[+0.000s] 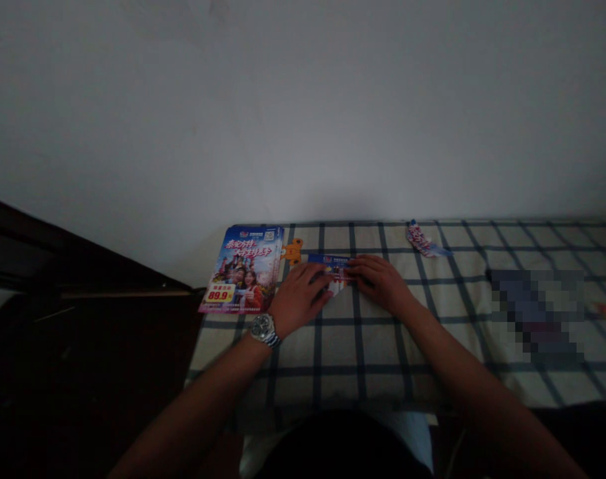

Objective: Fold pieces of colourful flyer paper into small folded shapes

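A blue printed leaflet [334, 267], partly folded, lies on the checked cloth [362, 332]. My left hand [299, 297] rests on its left part with the fingers curled down onto the paper; a metal watch sits on that wrist. My right hand [380, 279] presses the leaflet's right end with the fingers held together. Both hands pin the paper flat against the cloth. Just left of my left hand is a stack of the same colourful leaflets [243, 269], marked 89.9.
A folded leaflet shape [422, 240] lies near the far edge by the white wall. An orange cartoon print [293, 251] shows on the cloth beside the stack. A blurred patch [537, 313] covers something at the right. Dark furniture [73, 313] stands left of the cloth.
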Demonstrator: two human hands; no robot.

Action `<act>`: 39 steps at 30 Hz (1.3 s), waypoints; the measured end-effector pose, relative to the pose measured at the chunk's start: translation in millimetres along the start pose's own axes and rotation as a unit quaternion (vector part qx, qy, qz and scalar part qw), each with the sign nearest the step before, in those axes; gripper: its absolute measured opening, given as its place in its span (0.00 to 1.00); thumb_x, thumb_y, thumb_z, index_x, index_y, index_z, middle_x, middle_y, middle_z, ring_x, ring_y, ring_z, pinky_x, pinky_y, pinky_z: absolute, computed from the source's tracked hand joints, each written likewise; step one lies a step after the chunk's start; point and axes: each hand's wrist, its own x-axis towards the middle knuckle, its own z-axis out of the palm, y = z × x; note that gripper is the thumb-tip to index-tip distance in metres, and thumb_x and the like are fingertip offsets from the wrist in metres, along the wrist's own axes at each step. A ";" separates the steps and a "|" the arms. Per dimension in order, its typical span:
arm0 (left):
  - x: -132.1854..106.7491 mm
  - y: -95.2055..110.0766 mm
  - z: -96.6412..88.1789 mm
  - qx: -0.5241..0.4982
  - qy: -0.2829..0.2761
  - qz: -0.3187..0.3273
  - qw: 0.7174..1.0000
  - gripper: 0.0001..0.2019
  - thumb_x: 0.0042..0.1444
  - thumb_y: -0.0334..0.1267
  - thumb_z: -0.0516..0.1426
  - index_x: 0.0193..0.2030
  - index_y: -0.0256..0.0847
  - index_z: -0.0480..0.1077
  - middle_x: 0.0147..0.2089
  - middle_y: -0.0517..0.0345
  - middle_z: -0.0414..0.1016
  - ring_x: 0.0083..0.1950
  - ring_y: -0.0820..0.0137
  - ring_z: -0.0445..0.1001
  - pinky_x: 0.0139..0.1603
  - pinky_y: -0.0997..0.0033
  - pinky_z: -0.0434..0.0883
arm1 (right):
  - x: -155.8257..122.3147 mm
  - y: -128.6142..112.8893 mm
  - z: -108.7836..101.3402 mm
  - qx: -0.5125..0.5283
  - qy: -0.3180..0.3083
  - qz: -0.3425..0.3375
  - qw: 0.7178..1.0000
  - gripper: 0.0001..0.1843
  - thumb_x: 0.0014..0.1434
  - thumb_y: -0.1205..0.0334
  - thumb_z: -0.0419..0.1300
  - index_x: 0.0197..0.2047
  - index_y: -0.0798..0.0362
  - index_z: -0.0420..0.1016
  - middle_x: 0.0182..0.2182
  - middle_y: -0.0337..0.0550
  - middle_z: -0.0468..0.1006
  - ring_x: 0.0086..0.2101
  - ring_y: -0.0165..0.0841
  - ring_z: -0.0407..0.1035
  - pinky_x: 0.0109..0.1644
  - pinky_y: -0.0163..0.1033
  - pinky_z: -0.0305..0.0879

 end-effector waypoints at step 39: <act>1.1 2.2 4.2 -0.022 -0.029 0.066 0.997 0.20 0.70 0.40 0.55 0.67 0.47 0.67 0.65 0.52 0.71 0.66 0.58 0.68 0.71 0.47 0.64 | -1.4 0.1 3.0 -0.010 0.021 0.015 1.000 0.14 0.67 0.62 0.61 0.55 0.46 0.80 0.53 0.50 0.80 0.54 0.45 0.74 0.58 0.56 0.74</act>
